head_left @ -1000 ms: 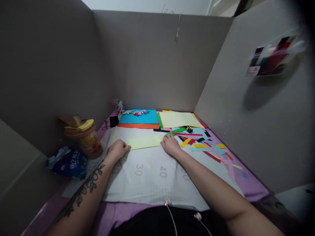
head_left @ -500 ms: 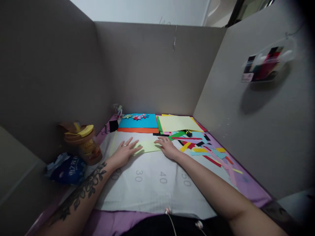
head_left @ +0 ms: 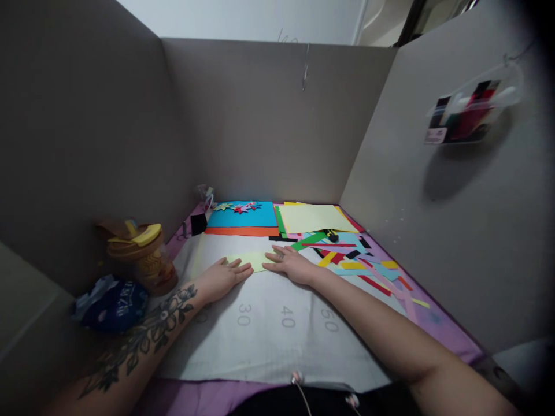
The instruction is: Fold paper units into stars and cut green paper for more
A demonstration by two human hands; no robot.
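Observation:
A pale green strip of paper (head_left: 255, 262) lies flat on the white mat (head_left: 260, 352). My left hand (head_left: 223, 278) rests on its left part, palm down with the fingers apart. On the strip's right end lies my right hand (head_left: 292, 264), also flat with fingers spread. The middle of the strip shows between the two hands; its ends are hidden under them. Neither hand grips anything.
Behind are blue sheets (head_left: 243, 216) with paper stars and a pale yellow stack (head_left: 318, 218). Coloured strips (head_left: 364, 266) are scattered at the right. A brown cup (head_left: 151, 260) and a blue packet (head_left: 113, 303) stand at the left.
Both hands have moved slightly. My right hand has shifted a little left and my left hand's fingers have flattened on the paper. The view has shifted a bit.

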